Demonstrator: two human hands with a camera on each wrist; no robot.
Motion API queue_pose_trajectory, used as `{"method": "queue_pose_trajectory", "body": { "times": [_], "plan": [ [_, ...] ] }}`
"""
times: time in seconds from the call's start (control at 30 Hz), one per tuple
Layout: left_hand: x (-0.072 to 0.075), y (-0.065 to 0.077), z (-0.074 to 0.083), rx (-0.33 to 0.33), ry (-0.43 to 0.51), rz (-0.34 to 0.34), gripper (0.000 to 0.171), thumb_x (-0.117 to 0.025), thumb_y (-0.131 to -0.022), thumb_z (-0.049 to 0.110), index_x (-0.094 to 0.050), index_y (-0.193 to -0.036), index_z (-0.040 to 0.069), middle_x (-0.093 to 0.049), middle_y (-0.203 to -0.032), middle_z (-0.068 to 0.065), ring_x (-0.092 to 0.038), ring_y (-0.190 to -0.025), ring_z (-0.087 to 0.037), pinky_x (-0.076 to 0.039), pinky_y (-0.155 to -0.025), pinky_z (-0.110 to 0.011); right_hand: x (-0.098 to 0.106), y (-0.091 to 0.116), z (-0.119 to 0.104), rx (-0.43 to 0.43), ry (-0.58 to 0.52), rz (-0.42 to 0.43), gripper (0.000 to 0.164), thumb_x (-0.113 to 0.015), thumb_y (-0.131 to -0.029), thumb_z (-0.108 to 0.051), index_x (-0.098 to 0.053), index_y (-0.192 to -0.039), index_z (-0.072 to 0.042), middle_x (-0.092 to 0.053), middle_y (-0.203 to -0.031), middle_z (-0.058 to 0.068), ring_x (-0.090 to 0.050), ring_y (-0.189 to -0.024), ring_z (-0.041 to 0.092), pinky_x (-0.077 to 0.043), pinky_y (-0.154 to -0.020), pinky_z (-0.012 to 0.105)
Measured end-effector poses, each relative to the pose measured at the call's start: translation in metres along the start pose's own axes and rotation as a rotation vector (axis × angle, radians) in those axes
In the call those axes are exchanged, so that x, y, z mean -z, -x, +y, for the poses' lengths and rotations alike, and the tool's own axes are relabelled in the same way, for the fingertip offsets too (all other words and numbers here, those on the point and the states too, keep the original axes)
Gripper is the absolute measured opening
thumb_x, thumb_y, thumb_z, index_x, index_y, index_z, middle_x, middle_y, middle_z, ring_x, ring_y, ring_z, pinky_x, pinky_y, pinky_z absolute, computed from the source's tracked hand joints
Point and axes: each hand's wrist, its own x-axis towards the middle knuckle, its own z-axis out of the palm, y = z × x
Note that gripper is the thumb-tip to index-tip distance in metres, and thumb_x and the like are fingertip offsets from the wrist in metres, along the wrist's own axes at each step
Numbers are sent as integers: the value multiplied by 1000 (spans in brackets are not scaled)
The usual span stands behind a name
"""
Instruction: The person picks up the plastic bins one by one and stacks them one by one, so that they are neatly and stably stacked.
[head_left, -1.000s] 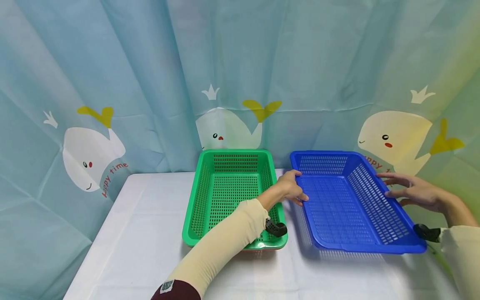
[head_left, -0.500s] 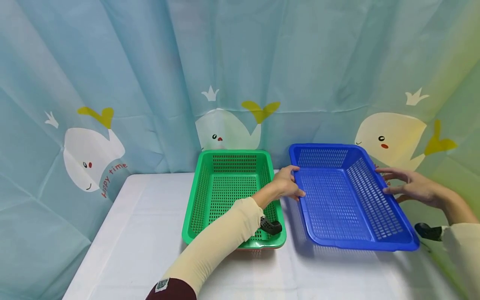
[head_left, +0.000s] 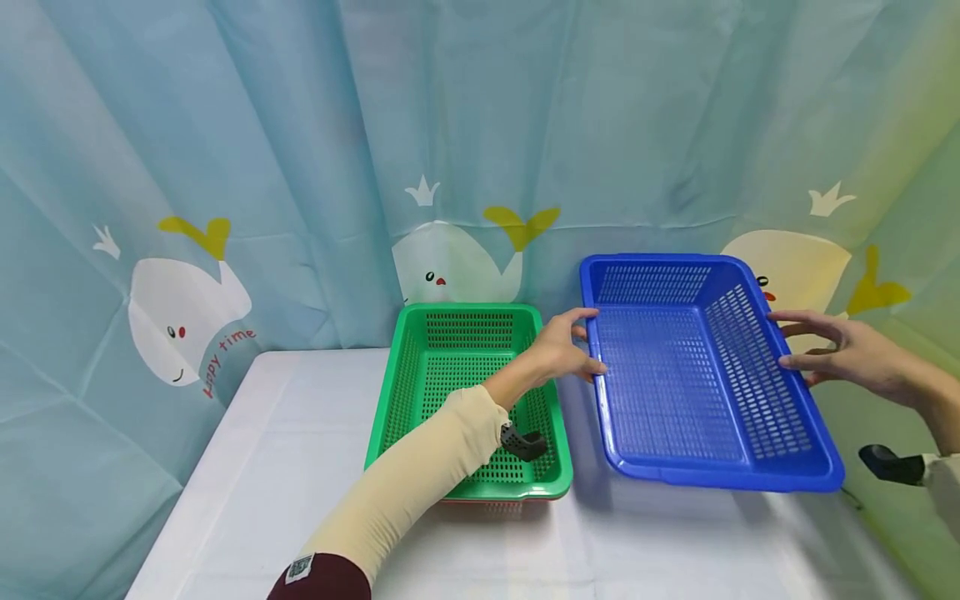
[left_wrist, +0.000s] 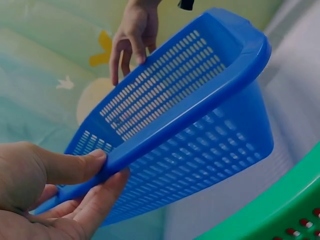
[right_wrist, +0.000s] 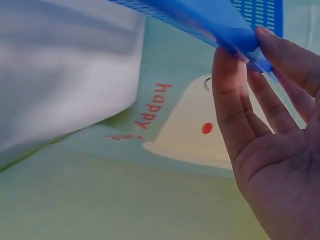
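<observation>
A blue perforated plastic basket [head_left: 660, 375] is held up off the table between both hands, its open top facing the head view. My left hand [head_left: 562, 346] pinches its left rim; in the left wrist view the thumb [left_wrist: 82, 165] lies over the rim with fingers beneath. On the opposite rim my right hand [head_left: 862, 354] has its grip, and the right wrist view shows fingers and thumb on both sides of that rim. Left of it stands a green basket [head_left: 378, 417], partly covered by my left forearm. A reddish rim shows just under the green one.
All this is over a table with a white cloth [head_left: 300, 433]. Behind and to the right hangs a light blue-green curtain [head_left: 637, 125] with white whale prints. A black strap piece [head_left: 522, 443] sits at the left wrist, above the green basket.
The blue basket has risen from low over the table, held by both hands. Both hands have moved up with it. The green basket stays in place.
</observation>
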Motion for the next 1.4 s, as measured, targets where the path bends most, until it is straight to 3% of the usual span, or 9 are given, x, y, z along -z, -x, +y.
{"method": "queue_pose_trajectory", "body": {
  "times": [0.17, 0.3, 0.53, 0.63, 0.8, 1.13, 1.33, 1.4],
  "plan": [
    [12, 7, 15, -37, -2, -35, 95, -81, -76, -20, -46, -155, 20, -55, -134, -22, -73, -69, -33, -64, -65, -42, 6, 3, -17, -9, 26, 53, 71, -67, -102, -17, -29, -161, -7, -38, -142, 33, -70, -83, 12, -62, -67, 34],
    [20, 13, 24, -57, 21, -66, 94, -79, -78, -18, -44, -156, 21, -54, -133, -17, -74, -70, -30, -64, -71, -44, 11, 6, -28, -6, 32, 82, 71, -67, -102, -17, -28, -161, -7, -39, -141, 30, -70, -81, 11, -62, -66, 32],
    [28, 20, 34, -98, -4, -80, 93, -79, -80, -17, -43, -157, 22, -51, -131, -10, -75, -75, -28, -64, -72, -41, 16, 10, -40, -5, 14, 125, 70, -67, -102, -14, -31, -162, -16, -45, -122, -16, -70, -81, 8, -60, -65, 28],
    [29, 20, 35, -101, -7, -80, 93, -79, -80, -17, -42, -157, 22, -49, -132, -9, -75, -77, -27, -64, -72, -42, 17, 9, -39, -5, -1, 130, 71, -67, -102, -13, -30, -163, -16, -44, -119, -24, -70, -81, 8, -60, -65, 28],
    [29, 18, 32, -90, -5, -87, 92, -78, -82, -16, -41, -158, 22, -49, -133, -10, -75, -78, -27, -64, -74, -43, 18, 6, -33, -10, -3, 125, 71, -67, -101, -13, -31, -162, -17, -45, -119, -24, -71, -81, 7, -60, -65, 28],
    [27, 12, 31, -102, 3, -112, 91, -78, -83, -14, -40, -158, 19, -49, -132, -11, -75, -84, -29, -62, -82, -52, 24, 10, -24, -14, -11, 118, 69, -70, -100, -18, -36, -160, -17, -46, -128, -12, -72, -85, 9, -60, -66, 28],
    [32, 12, 29, -106, -10, -127, 91, -77, -84, -14, -38, -159, 18, -48, -135, -14, -74, -88, -30, -63, -81, -49, 23, 10, -29, 27, -39, 111, 69, -72, -98, -14, -38, -159, -16, -50, -129, -8, -73, -88, 11, -62, -66, 32],
    [35, 12, 27, -108, -15, -129, 91, -77, -84, -14, -38, -159, 18, -47, -136, -14, -74, -90, -30, -63, -81, -47, 22, 8, -31, 48, -43, 108, 69, -73, -97, -12, -40, -158, -15, -52, -129, -7, -72, -91, 8, -61, -69, 27]
  ]
}}
